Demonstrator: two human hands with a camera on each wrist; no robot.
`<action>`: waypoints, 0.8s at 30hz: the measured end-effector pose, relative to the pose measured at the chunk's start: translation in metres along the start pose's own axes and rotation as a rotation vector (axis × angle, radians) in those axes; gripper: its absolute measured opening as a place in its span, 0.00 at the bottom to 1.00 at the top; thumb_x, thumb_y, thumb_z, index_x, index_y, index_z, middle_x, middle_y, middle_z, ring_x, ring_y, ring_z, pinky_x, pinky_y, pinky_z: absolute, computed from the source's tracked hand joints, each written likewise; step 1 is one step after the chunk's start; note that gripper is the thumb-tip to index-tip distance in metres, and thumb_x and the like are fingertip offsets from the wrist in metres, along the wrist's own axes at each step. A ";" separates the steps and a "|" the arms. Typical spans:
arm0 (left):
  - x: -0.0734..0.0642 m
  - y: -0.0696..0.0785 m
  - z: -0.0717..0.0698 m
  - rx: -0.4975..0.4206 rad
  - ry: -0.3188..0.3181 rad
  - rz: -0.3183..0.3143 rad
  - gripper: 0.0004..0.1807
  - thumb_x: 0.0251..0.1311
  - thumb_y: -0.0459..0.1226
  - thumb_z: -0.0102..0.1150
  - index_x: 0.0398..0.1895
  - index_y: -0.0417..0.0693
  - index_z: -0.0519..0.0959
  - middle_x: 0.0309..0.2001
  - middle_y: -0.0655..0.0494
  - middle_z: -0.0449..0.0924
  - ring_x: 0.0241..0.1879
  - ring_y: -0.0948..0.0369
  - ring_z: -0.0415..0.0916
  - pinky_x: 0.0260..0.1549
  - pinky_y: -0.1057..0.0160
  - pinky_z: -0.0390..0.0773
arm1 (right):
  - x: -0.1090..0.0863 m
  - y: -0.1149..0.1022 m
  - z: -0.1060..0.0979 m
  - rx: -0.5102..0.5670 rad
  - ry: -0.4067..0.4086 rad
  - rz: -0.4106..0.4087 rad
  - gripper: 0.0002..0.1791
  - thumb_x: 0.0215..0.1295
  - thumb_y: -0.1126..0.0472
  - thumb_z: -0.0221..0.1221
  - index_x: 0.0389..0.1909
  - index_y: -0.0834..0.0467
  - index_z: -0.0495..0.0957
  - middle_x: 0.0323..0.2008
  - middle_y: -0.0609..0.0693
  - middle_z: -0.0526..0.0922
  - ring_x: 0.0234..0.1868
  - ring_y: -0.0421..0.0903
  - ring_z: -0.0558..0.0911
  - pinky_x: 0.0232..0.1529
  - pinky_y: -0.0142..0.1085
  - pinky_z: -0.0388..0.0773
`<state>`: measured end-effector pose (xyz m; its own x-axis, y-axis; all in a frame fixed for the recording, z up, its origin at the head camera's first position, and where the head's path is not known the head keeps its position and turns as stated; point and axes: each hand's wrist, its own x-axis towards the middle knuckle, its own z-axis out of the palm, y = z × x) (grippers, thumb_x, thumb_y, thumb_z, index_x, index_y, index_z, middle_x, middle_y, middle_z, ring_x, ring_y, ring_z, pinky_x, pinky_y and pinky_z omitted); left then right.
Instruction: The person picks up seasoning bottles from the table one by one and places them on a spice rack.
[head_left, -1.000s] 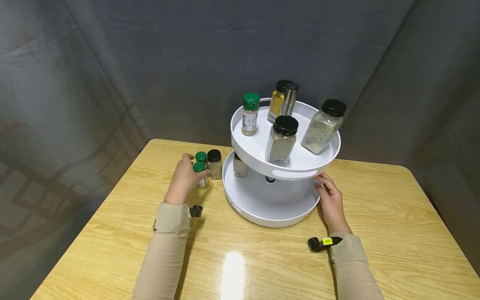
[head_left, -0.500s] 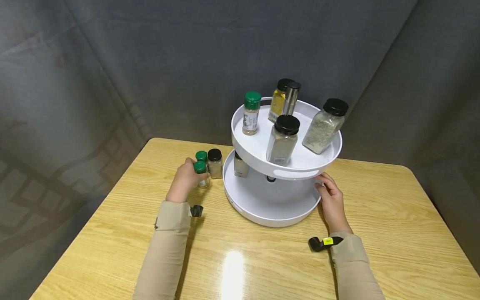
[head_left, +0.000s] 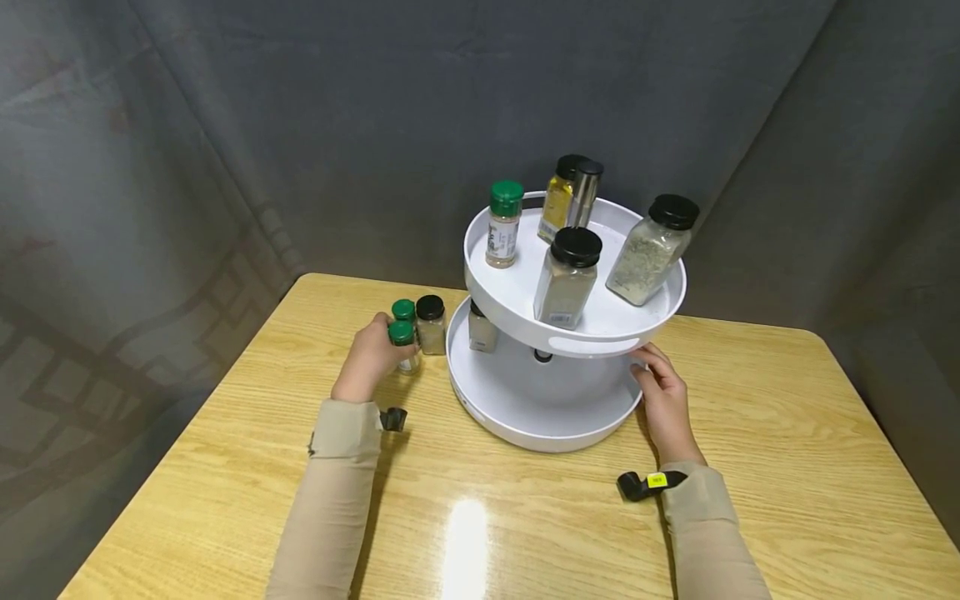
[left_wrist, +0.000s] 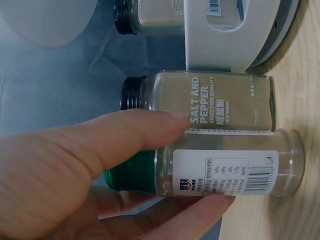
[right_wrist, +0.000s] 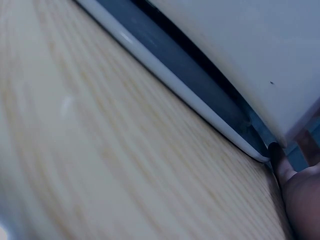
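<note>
In the head view my left hand (head_left: 367,357) is round the nearer green-capped spice jar (head_left: 402,335), which stands on the table. The left wrist view shows my thumb on one side of this clear, white-labelled jar (left_wrist: 225,170) and fingers on the other. A black-capped salt and pepper jar (left_wrist: 232,100) stands close beside it. Another green-capped jar (head_left: 403,310) is partly hidden behind. My right hand (head_left: 663,404) holds the lower tray's rim at the right of the white two-tier turntable (head_left: 547,446); in the right wrist view my thumb touches the tray wall (right_wrist: 265,100).
On the upper tray (head_left: 517,321) stand a green-capped jar (head_left: 502,233), a black-capped jar (head_left: 566,287), a jar of pale green flakes (head_left: 648,258), a yellow jar (head_left: 557,204) and a steel-coloured bottle (head_left: 585,196). A small jar (head_left: 482,332) sits on the lower tray. Grey cloth hangs behind.
My left fingers have closed in on the nearer green-capped jar. My right hand stays at the turntable's rim, and the jars keep their places.
</note>
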<state>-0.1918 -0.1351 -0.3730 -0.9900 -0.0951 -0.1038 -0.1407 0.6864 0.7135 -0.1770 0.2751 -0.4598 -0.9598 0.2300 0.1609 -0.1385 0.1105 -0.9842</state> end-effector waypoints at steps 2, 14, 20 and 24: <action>0.000 0.000 0.000 0.001 -0.002 0.007 0.30 0.63 0.35 0.66 0.62 0.28 0.66 0.60 0.27 0.73 0.60 0.36 0.73 0.60 0.40 0.73 | 0.000 0.000 0.000 0.008 0.002 -0.002 0.15 0.74 0.69 0.51 0.56 0.66 0.79 0.67 0.42 0.72 0.74 0.41 0.62 0.72 0.29 0.60; -0.005 0.006 -0.006 0.023 0.014 0.042 0.30 0.61 0.35 0.68 0.61 0.28 0.67 0.59 0.28 0.75 0.59 0.37 0.74 0.58 0.42 0.76 | 0.000 0.000 0.000 -0.007 -0.009 -0.009 0.15 0.76 0.68 0.51 0.57 0.62 0.80 0.69 0.42 0.70 0.75 0.42 0.61 0.72 0.30 0.60; -0.013 0.014 -0.014 0.028 0.032 0.090 0.32 0.62 0.35 0.66 0.65 0.28 0.65 0.58 0.28 0.75 0.56 0.39 0.76 0.56 0.44 0.78 | 0.001 0.000 0.000 -0.003 0.000 0.000 0.15 0.75 0.69 0.51 0.57 0.65 0.79 0.68 0.43 0.71 0.75 0.41 0.61 0.72 0.30 0.60; -0.020 0.022 -0.018 0.023 0.057 0.137 0.31 0.62 0.34 0.66 0.64 0.28 0.66 0.57 0.28 0.76 0.53 0.40 0.79 0.51 0.46 0.81 | 0.001 0.000 0.000 0.006 0.000 0.009 0.15 0.75 0.69 0.51 0.57 0.67 0.78 0.69 0.43 0.70 0.75 0.41 0.60 0.72 0.30 0.60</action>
<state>-0.1755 -0.1312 -0.3430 -0.9987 -0.0394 0.0338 -0.0043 0.7119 0.7023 -0.1775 0.2754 -0.4601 -0.9610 0.2311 0.1519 -0.1311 0.1029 -0.9860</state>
